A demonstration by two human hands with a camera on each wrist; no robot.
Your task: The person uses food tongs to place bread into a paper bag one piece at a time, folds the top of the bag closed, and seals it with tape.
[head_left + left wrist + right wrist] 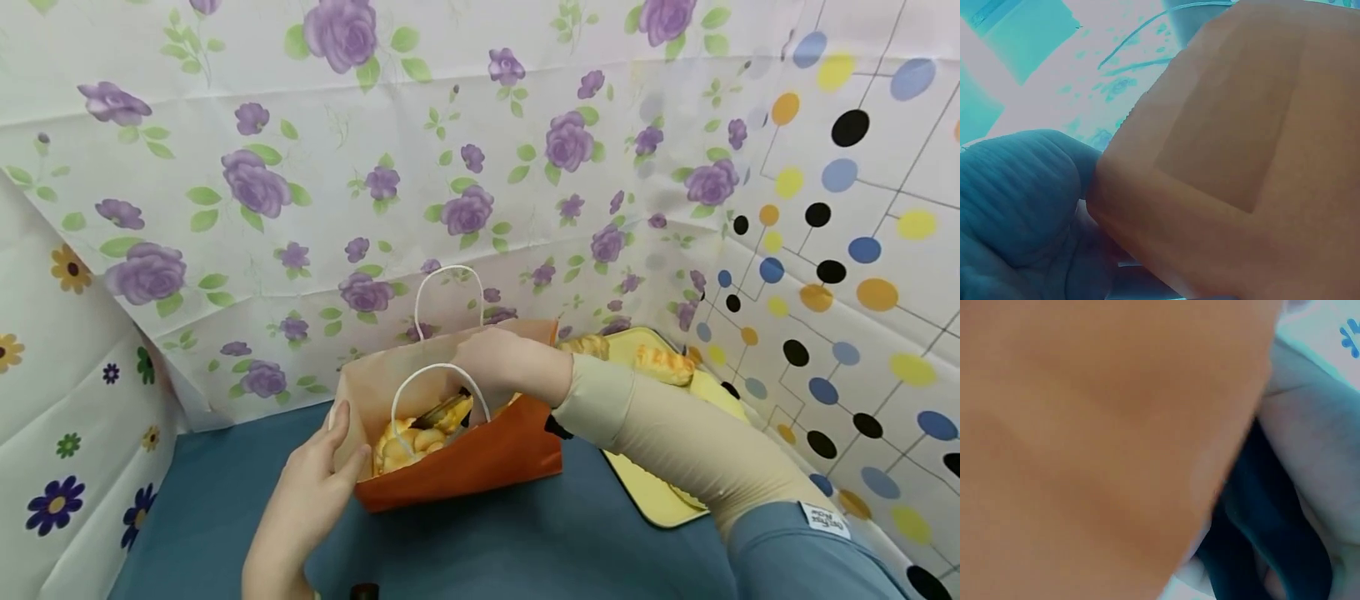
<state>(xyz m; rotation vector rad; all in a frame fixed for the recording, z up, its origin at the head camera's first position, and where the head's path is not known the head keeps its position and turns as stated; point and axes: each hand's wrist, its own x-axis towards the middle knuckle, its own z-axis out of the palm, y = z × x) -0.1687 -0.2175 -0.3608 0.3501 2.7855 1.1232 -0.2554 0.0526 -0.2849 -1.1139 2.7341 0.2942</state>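
Note:
An orange paper bag [465,462] with white rope handles stands upright, its mouth open. Golden bread rolls [408,450] show inside it. My left hand [311,487] holds the bag's left side edge, thumb toward the front and fingers along the side. In the left wrist view the bag's corner runs in beside the thumb [1022,187]. My right hand [498,367] reaches over the rim into the bag, its fingertips hidden. It grips tongs, whose dark handles [1279,519] show in the right wrist view. The tongs' metal end [431,412] lies against the bread.
A yellow tray [645,500] with several breads [663,364] stands to the right, partly behind my right sleeve. Flowered sheeting [375,208] rises close behind the bag, and dotted sheeting [862,292] borders the right. A small dark object [365,592] sits at the front edge of view.

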